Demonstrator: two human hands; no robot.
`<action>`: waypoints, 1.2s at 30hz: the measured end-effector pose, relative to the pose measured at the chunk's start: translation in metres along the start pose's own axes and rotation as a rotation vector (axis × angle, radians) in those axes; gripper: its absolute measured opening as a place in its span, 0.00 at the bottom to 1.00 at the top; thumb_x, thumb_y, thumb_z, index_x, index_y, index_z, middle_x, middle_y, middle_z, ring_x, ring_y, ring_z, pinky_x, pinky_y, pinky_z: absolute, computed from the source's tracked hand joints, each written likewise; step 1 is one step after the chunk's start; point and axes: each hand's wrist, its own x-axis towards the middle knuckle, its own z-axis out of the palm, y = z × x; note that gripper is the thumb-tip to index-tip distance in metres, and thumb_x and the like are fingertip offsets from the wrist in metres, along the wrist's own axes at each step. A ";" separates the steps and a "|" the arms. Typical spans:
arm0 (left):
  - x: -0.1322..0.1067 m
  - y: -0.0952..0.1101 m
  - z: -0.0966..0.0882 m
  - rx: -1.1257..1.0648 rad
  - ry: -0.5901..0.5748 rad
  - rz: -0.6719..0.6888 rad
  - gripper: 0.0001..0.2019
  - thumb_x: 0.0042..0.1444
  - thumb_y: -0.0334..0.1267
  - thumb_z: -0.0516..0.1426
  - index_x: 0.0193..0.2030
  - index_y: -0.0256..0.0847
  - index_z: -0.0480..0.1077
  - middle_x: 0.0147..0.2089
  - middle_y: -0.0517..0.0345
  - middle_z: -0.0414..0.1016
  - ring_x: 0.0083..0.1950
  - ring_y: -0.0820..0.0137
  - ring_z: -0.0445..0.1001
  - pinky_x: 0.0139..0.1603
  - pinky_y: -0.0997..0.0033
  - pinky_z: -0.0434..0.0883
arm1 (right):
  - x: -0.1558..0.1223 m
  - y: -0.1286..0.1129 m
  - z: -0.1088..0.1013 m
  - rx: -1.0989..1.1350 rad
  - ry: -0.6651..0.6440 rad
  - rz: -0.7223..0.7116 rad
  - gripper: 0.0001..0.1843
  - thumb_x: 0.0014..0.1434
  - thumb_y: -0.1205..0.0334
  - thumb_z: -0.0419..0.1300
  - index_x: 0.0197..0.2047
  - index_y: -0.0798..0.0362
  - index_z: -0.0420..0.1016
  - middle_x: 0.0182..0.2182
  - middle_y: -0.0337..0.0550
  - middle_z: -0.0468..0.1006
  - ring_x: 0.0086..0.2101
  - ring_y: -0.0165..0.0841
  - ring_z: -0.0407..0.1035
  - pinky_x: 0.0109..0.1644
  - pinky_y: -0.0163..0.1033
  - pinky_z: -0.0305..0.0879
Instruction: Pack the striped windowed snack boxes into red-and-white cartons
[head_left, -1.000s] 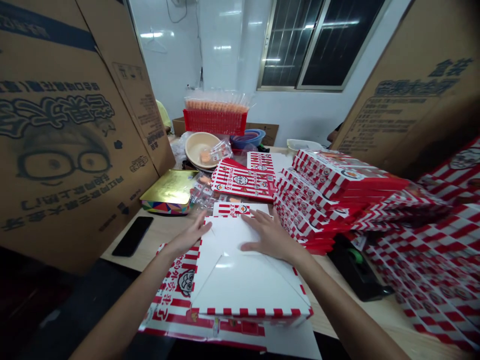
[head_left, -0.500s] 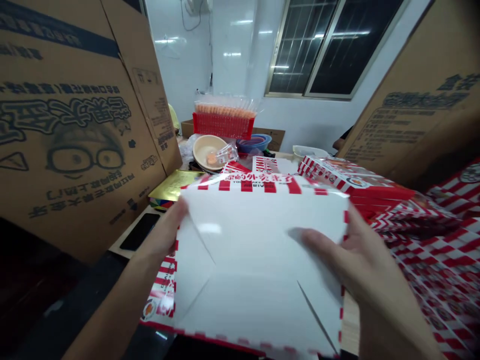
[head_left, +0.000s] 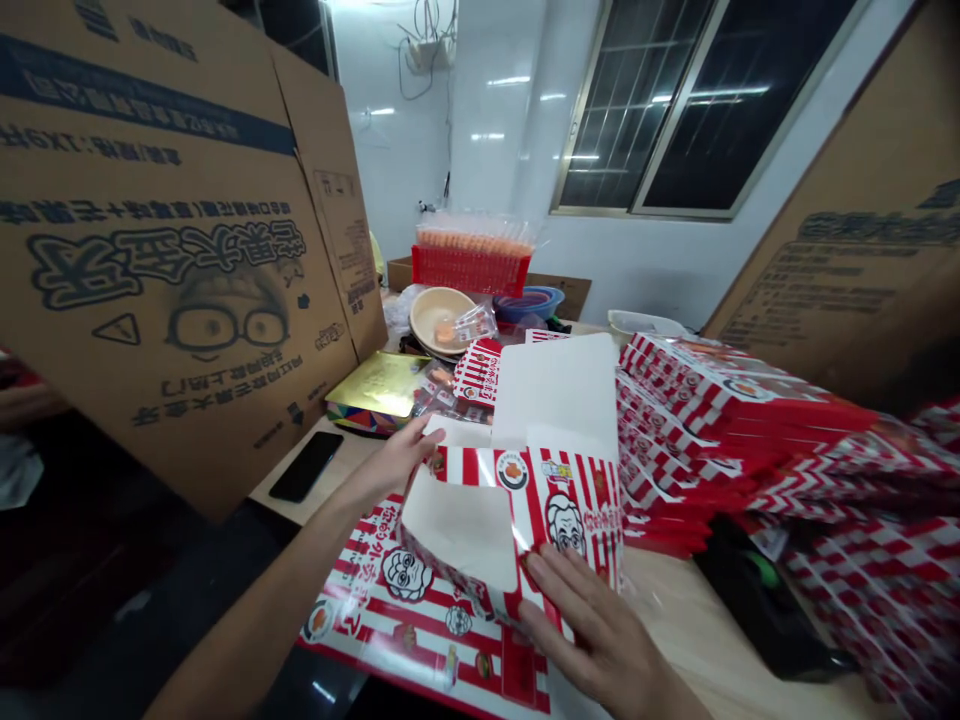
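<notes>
A red-and-white striped paper food box [head_left: 566, 520], part folded with its white inside showing, stands in front of me. My left hand [head_left: 397, 460] pinches its left edge by a white flap; some of the fingers are hidden behind the card. Flat on the box's lower right side lies my right hand [head_left: 585, 625], fingers stretched out and pressing on the card. Beneath the box, a flat printed box sheet [head_left: 420, 640] reaches over the table's near edge. A tall white panel [head_left: 559, 390] of the box rises at its back.
Stacks of striped cartons [head_left: 675, 440] fill the right side, beside a black tape dispenser [head_left: 772, 600]. At left are a phone [head_left: 306, 467], a gold-topped box [head_left: 379, 385] and a large cardboard carton [head_left: 187, 220]. Bowls [head_left: 442, 310] and a red basket [head_left: 471, 270] stand behind.
The white sheet held up in both hands has given way to a part-folded box set lower. My right hand has moved down and left, flattening onto its side. The view has shifted.
</notes>
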 end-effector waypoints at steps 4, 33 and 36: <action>-0.012 0.006 0.006 0.046 -0.218 0.214 0.34 0.49 0.52 0.59 0.61 0.47 0.55 0.60 0.47 0.62 0.54 0.58 0.68 0.51 0.63 0.68 | -0.022 0.005 -0.001 -0.133 0.077 -0.128 0.36 0.52 0.73 0.53 0.63 0.39 0.52 0.36 0.35 0.78 0.33 0.40 0.75 0.38 0.37 0.77; 0.079 0.018 -0.139 0.984 1.064 0.070 0.29 0.41 0.24 0.59 0.51 0.33 0.56 0.65 0.30 0.43 0.64 0.35 0.45 0.57 0.32 0.43 | -0.125 -0.005 0.062 0.115 -0.393 1.632 0.28 0.55 0.51 0.47 0.55 0.59 0.61 0.41 0.57 0.77 0.41 0.48 0.72 0.43 0.47 0.66; 0.068 0.028 -0.130 1.076 1.040 0.236 0.16 0.49 0.24 0.54 0.45 0.37 0.60 0.60 0.45 0.55 0.64 0.51 0.50 0.62 0.45 0.44 | -0.122 -0.003 0.052 0.187 -0.166 1.630 0.22 0.52 0.48 0.47 0.42 0.54 0.67 0.36 0.53 0.78 0.36 0.44 0.73 0.38 0.43 0.67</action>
